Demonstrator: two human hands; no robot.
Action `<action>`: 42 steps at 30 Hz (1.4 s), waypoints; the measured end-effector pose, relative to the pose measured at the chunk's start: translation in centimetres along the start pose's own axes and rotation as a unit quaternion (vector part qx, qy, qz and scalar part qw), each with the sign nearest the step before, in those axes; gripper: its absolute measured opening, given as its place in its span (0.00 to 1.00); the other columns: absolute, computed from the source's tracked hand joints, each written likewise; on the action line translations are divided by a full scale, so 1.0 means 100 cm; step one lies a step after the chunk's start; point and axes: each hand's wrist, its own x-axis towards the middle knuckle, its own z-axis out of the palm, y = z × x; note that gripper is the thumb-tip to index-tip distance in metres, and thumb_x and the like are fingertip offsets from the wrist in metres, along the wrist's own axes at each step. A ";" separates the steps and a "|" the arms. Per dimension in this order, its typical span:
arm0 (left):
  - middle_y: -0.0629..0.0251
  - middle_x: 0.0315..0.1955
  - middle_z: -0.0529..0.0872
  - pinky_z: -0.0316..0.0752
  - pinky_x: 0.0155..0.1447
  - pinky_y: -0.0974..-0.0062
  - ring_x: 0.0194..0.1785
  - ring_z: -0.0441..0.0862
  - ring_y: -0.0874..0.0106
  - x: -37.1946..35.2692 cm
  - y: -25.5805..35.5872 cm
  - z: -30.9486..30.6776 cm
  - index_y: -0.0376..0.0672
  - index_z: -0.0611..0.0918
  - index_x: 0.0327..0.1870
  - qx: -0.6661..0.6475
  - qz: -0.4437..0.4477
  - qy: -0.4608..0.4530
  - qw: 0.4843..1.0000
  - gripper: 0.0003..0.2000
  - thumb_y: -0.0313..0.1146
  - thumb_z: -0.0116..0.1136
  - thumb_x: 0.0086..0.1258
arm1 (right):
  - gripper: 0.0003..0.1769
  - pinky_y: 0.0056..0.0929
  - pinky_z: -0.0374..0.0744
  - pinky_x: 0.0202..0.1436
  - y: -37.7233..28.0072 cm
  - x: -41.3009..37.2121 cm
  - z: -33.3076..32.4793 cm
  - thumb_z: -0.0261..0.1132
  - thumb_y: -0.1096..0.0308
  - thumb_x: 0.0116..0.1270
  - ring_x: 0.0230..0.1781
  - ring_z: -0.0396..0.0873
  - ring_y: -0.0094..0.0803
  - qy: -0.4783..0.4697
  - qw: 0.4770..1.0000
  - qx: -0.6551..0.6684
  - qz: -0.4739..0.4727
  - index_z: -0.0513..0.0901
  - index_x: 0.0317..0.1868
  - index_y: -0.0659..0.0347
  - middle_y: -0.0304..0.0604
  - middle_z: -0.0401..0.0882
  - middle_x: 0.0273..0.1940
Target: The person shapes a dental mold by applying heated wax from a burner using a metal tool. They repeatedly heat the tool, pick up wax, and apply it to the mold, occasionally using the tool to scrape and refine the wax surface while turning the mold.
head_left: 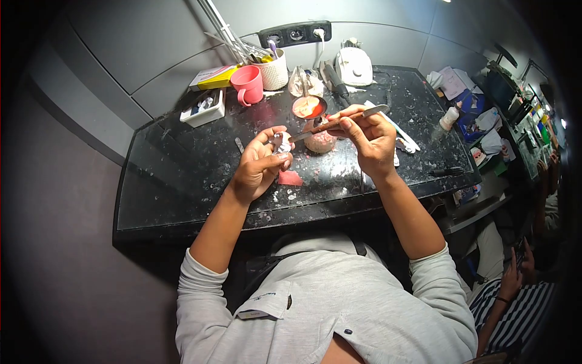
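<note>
My left hand [262,162] is closed around a small white plaster model [282,143], partly covered by the fingers. My right hand [374,144] grips a wax knife [337,124] by its brown handle. Its narrow blade reaches left to the model and appears to touch it; the broad, rounded metal end sticks out to the right. Just beyond my hands, a small pan [310,107] holds melted red and pink wax. Below the pan stands a round burner [320,143] covered with pink drips. A piece of pink wax sheet [290,178] lies near my left wrist.
Along the back stand a white tray [212,115], a pink mug [247,85], a woven tool cup [274,74] and a white device [353,67]. White scraps litter the black bench [176,194]. At lower right, a person in stripes [515,309] holds a phone.
</note>
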 end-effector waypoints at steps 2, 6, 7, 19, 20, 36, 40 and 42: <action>0.51 0.51 0.77 0.74 0.49 0.72 0.40 0.78 0.70 0.000 0.001 -0.001 0.35 0.63 0.69 -0.016 -0.006 -0.024 1.000 0.31 0.19 0.62 0.65 | 0.07 0.36 0.87 0.56 0.000 0.001 -0.001 0.59 0.80 0.75 0.48 0.88 0.41 0.000 1.000 0.001 0.003 0.77 0.50 0.75 0.55 0.86 0.45; 0.50 0.51 0.77 0.73 0.50 0.72 0.40 0.78 0.71 -0.001 0.001 -0.002 0.34 0.63 0.70 -0.033 -0.009 -0.042 0.999 0.31 0.20 0.62 0.65 | 0.07 0.37 0.87 0.56 0.001 0.003 -0.004 0.60 0.79 0.75 0.48 0.88 0.42 0.000 0.999 0.038 0.037 0.77 0.50 0.74 0.56 0.86 0.45; 0.50 0.50 0.77 0.73 0.49 0.72 0.40 0.78 0.71 -0.001 0.002 -0.001 0.34 0.63 0.70 -0.039 -0.015 -0.044 0.998 0.32 0.20 0.62 0.65 | 0.07 0.38 0.88 0.56 0.002 0.004 -0.005 0.60 0.79 0.75 0.48 0.88 0.42 0.001 0.998 0.051 0.044 0.77 0.50 0.74 0.56 0.87 0.45; 0.56 0.48 0.78 0.75 0.48 0.76 0.41 0.77 0.72 -0.003 0.006 0.007 0.35 0.63 0.70 0.024 -0.011 -0.011 1.000 0.32 0.17 0.61 0.64 | 0.07 0.37 0.89 0.53 -0.002 0.004 -0.008 0.61 0.78 0.75 0.46 0.88 0.40 0.018 0.998 0.042 0.049 0.79 0.49 0.73 0.55 0.87 0.44; 0.57 0.48 0.78 0.75 0.48 0.76 0.41 0.77 0.72 -0.003 0.005 0.008 0.35 0.63 0.70 0.040 -0.010 -0.008 0.999 0.32 0.17 0.61 0.64 | 0.07 0.37 0.89 0.53 -0.002 0.003 -0.008 0.61 0.78 0.75 0.46 0.88 0.40 0.018 0.998 0.041 0.049 0.79 0.49 0.73 0.55 0.87 0.44; 0.58 0.51 0.78 0.78 0.51 0.77 0.45 0.80 0.75 -0.001 -0.001 0.008 0.37 0.64 0.70 0.093 0.012 0.018 0.995 0.33 0.15 0.63 0.64 | 0.07 0.35 0.90 0.52 -0.003 0.001 -0.005 0.61 0.80 0.74 0.47 0.88 0.37 -0.008 1.000 0.010 0.010 0.79 0.49 0.73 0.54 0.86 0.46; 0.54 0.49 0.83 0.80 0.48 0.77 0.42 0.82 0.73 0.004 -0.002 -0.007 0.35 0.66 0.67 0.110 0.001 0.058 0.992 0.27 0.19 0.61 0.68 | 0.06 0.33 0.90 0.43 -0.008 0.005 -0.010 0.64 0.77 0.73 0.41 0.88 0.36 0.083 0.996 -0.027 -0.033 0.81 0.47 0.72 0.52 0.87 0.39; 0.52 0.47 0.84 0.80 0.47 0.77 0.40 0.83 0.73 0.005 0.001 -0.012 0.33 0.68 0.66 0.116 -0.004 0.057 0.992 0.24 0.21 0.59 0.70 | 0.05 0.31 0.90 0.41 -0.010 0.007 -0.018 0.64 0.77 0.73 0.37 0.88 0.34 0.140 0.986 -0.088 -0.016 0.82 0.43 0.72 0.51 0.87 0.37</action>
